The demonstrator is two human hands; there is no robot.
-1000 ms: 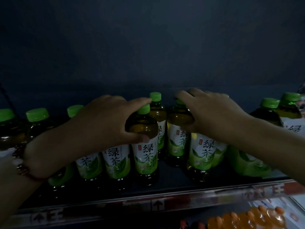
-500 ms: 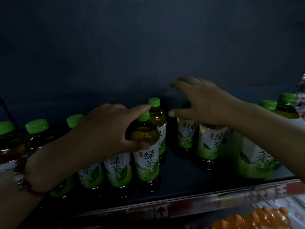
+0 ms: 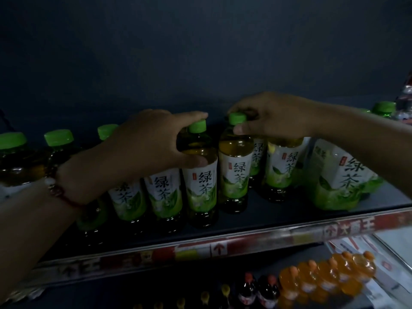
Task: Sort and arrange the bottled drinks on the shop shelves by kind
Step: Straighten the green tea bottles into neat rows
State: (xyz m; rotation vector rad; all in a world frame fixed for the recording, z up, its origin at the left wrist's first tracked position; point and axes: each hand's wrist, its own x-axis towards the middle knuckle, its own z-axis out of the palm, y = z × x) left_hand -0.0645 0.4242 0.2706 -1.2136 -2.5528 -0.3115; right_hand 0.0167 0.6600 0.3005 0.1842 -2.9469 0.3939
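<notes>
green-capped tea bottles (image 3: 201, 179) with white-green labels, orange bottles (image 3: 327, 277) below

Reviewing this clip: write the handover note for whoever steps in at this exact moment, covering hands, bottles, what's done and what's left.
Left hand: grips the shoulder of a green tea bottle at the right end of the front row, forefinger over its cap.
Right hand: pinches the neck of the next green tea bottle, just under the cap; the bottle stands on the upper shelf.
Done: tidy front row of green tea on the left.
Left: close the gap, then straighten the looser green tea bottles on the right.
Lower shelf: orange drinks and dark bottles, untouched.
</notes>
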